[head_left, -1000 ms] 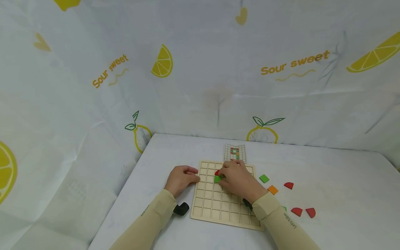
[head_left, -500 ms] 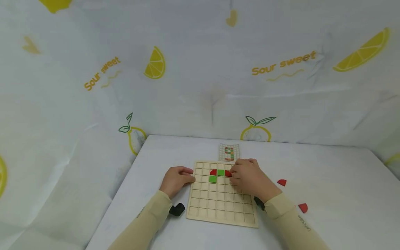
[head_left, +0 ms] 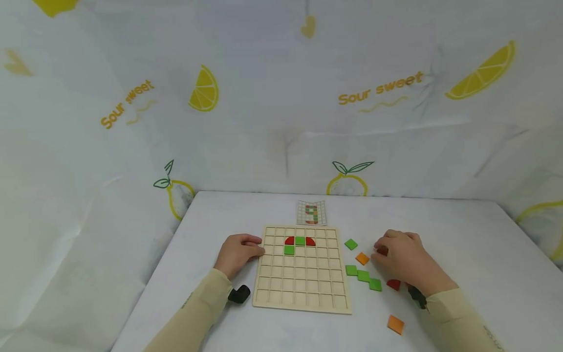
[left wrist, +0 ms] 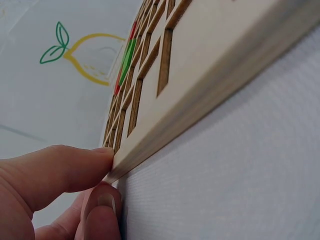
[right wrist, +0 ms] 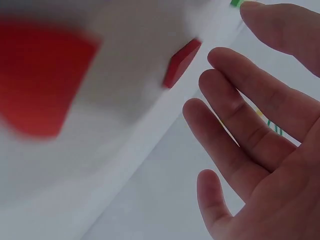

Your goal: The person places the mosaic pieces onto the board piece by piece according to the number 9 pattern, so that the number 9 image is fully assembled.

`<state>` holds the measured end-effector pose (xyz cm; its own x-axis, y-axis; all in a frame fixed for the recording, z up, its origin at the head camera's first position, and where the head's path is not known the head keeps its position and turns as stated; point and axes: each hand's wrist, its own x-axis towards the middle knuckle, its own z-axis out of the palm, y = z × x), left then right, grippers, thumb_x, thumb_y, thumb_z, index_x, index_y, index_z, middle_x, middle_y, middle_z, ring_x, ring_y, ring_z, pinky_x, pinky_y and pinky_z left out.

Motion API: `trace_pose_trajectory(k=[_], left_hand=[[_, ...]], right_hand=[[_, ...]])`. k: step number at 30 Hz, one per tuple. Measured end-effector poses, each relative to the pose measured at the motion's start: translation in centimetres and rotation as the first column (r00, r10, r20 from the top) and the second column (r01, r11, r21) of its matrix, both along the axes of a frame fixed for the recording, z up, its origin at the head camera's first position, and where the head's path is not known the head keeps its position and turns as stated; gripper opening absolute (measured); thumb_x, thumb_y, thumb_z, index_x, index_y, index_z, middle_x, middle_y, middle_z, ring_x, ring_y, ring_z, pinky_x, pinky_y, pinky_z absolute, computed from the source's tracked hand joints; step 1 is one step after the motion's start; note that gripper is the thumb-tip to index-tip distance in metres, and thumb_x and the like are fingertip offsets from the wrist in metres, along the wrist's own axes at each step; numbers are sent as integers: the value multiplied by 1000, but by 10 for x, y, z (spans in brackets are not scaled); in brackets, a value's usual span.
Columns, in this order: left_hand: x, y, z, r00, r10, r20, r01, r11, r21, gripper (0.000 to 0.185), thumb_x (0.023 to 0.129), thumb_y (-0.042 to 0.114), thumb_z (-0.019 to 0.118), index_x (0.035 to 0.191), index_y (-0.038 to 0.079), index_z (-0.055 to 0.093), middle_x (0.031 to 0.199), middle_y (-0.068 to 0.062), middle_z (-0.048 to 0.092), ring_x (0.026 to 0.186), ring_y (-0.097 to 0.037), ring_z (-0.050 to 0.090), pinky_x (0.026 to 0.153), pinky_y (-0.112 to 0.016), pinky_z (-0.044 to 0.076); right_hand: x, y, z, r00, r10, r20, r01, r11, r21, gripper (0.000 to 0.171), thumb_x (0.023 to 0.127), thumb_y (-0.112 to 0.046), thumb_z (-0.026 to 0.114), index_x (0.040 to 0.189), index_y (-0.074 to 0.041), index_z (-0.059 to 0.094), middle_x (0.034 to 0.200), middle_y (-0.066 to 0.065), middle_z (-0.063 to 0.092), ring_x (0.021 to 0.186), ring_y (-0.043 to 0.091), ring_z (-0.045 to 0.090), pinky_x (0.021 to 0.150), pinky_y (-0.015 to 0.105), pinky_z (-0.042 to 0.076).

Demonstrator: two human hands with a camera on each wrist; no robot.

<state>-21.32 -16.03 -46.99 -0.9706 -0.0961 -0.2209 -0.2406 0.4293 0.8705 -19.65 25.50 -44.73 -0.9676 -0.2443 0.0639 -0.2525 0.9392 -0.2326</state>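
A wooden grid board (head_left: 301, 274) lies on the white table. Its upper rows hold a red quarter-round tile (head_left: 289, 240), a green square (head_left: 300, 240), another red tile (head_left: 310, 241) and a green square (head_left: 289, 250) below. My left hand (head_left: 239, 252) pinches the board's left edge (left wrist: 200, 95) between thumb (left wrist: 65, 170) and finger. Off to the right of the board, my right hand (head_left: 404, 256) hovers with relaxed, spread fingers (right wrist: 240, 115) over loose tiles. It holds nothing. A red tile (head_left: 381, 251) (right wrist: 181, 62) lies at its fingertips.
Between board and right hand lie loose green squares (head_left: 363, 275) and one more (head_left: 351, 244), plus an orange square (head_left: 362, 258). Another red tile (head_left: 393, 284) and an orange one (head_left: 395, 324) lie nearer me. A pattern card (head_left: 311, 212) sits behind the board. Lemon-print cloth walls stand around.
My right hand has left the board and moved right to the loose tiles. A second red tile now shows in the board's top row. My left hand has stayed on the edge.
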Motion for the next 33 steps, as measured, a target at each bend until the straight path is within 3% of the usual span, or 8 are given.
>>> trace_pose_trajectory(k=[9, 21, 33], left_hand=[[0, -5, 0, 1000, 23, 4, -23, 999, 24, 26, 86, 15, 89, 110, 11, 81, 97, -4, 77, 92, -16, 70, 80, -28, 58], [3, -2, -2, 1000, 8, 7, -8, 1000, 27, 28, 86, 17, 90, 112, 11, 81, 99, -4, 79, 92, -16, 70, 80, -27, 57], [-1, -1, -3, 1000, 12, -5, -12, 1000, -3, 28, 86, 17, 90, 111, 12, 81, 97, -3, 79, 90, -16, 69, 79, -28, 57]], right_hand=[[3, 25, 3, 994, -85, 73, 81, 995, 57, 22, 92, -26, 84, 105, -9, 81, 99, 5, 69, 97, 30, 67, 106, 76, 35], [-7, 11, -6, 999, -27, 32, 25, 999, 40, 29, 87, -27, 91, 105, -6, 81, 95, 3, 68, 91, 25, 65, 104, 74, 37], [-11, 12, -8, 996, -66, 58, 64, 997, 38, 27, 86, -24, 90, 104, -6, 81, 98, 7, 69, 96, 31, 67, 107, 76, 35]])
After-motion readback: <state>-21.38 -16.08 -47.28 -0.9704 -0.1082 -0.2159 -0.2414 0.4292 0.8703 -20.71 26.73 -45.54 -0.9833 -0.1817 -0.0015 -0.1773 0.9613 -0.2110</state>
